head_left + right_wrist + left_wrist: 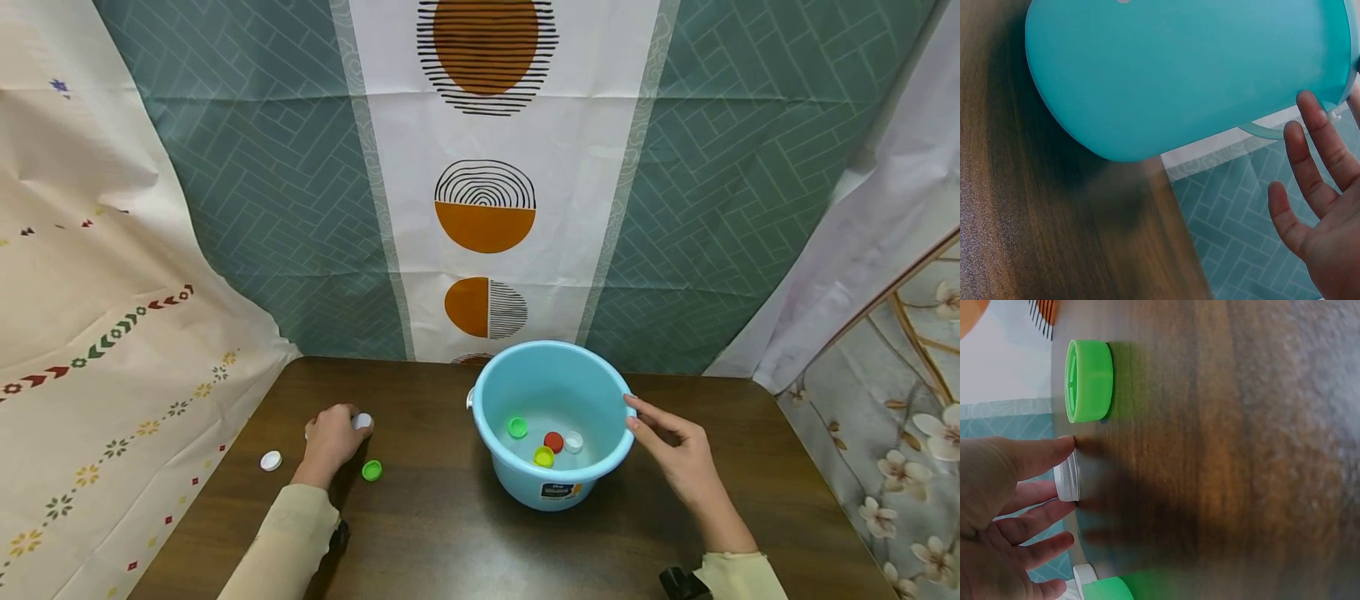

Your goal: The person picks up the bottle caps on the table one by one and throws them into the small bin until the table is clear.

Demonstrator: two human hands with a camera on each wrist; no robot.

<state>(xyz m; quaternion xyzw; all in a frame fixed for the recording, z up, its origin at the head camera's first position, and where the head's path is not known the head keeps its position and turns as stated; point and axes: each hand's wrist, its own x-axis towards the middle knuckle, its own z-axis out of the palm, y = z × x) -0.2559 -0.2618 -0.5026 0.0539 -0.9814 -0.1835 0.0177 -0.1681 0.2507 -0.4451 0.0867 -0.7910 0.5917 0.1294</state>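
Observation:
My left hand is low over the table at left, its thumb and fingers round the edge of a white cap. The left wrist view has the thumb of that hand at one side of the ribbed white cap and fingers at the other. A green cap lies nearby, and another white cap is left of the hand. At right, my right hand holds the rim of a light blue bucket with thumb and forefinger; its other fingers are spread outside the wall.
Green, red, yellow and white caps lie inside the bucket. In the left wrist view, a green cap and a white one sit at the bottom edge. Patterned cloth hangs behind the brown table.

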